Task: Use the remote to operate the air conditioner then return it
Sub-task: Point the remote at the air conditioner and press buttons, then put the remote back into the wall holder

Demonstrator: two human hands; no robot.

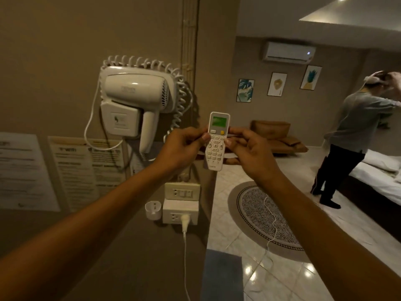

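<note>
White plastic fills my grip: I hold the remote [217,141] upright in front of me, my left hand [181,148] pinching its left edge and my right hand [249,153] closed on its right edge, its green screen facing me. Beige wall on my left carries a hair dryer [134,98], paper notices [28,170] and sockets [181,193]. Past the glossy tiled floor [271,279] and round rug [260,216], the air conditioner [288,52] hangs high on the far wall above three pictures [277,84], a tan sofa [280,136] and a bed [379,179] where another person [355,135] stands.

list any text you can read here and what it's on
"WIFI": heading on the middle wall notice; body text blurred.
Left wall notice: blurred.
Remote, held in both hands: bottom brand, button labels and screen unreadable.
Hair dryer: embossed mark unreadable.
</note>
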